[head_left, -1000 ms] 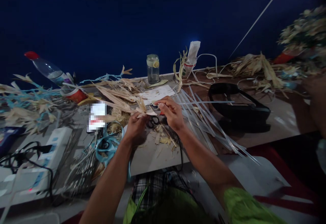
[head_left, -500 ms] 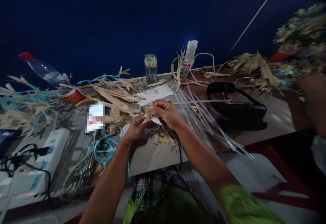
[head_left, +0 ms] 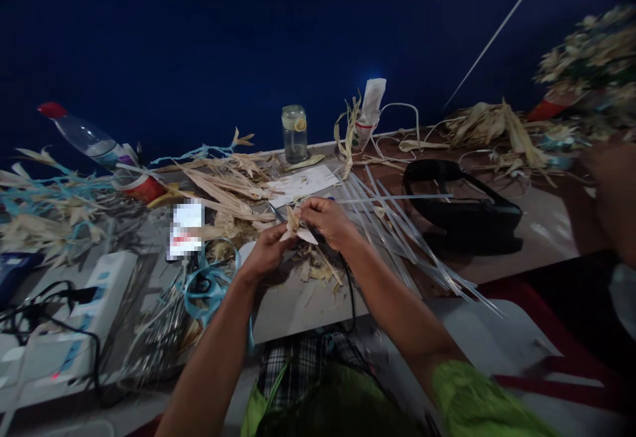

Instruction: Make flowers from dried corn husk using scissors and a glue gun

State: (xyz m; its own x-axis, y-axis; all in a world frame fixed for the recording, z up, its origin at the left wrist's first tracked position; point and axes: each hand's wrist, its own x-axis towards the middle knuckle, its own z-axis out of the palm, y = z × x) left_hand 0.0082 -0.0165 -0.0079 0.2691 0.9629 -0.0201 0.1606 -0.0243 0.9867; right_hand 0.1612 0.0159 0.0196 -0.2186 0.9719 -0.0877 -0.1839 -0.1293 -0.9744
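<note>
Between my two hands is a small pale flower of dried corn husk (head_left: 294, 224), its pointed petals spreading out. My left hand (head_left: 267, 249) pinches it from below on the left side. On its right, my right hand (head_left: 325, 222) has its fingers closed at the flower's upper edge. Whether a thin thread or wire lies in those fingers is too small to make out. Husk scraps (head_left: 318, 266) litter the table under my hands. Behind them lies a white sheet of paper (head_left: 303, 184), with long dried husks (head_left: 223, 189) to its left.
Clear plastic strips (head_left: 392, 225) and a black headset-like strap (head_left: 462, 215) lie at right. A glass jar (head_left: 295, 136) and a paper cup (head_left: 364, 134) stand behind. Left are a power strip (head_left: 94, 311), blue ribbon (head_left: 206, 291) and wires (head_left: 161, 338). A co-worker's arm (head_left: 613, 192) shows far right.
My right fingers have shifted slightly right, away from the flower's middle, so more of its petals show. My left hand keeps its hold, nearly still.
</note>
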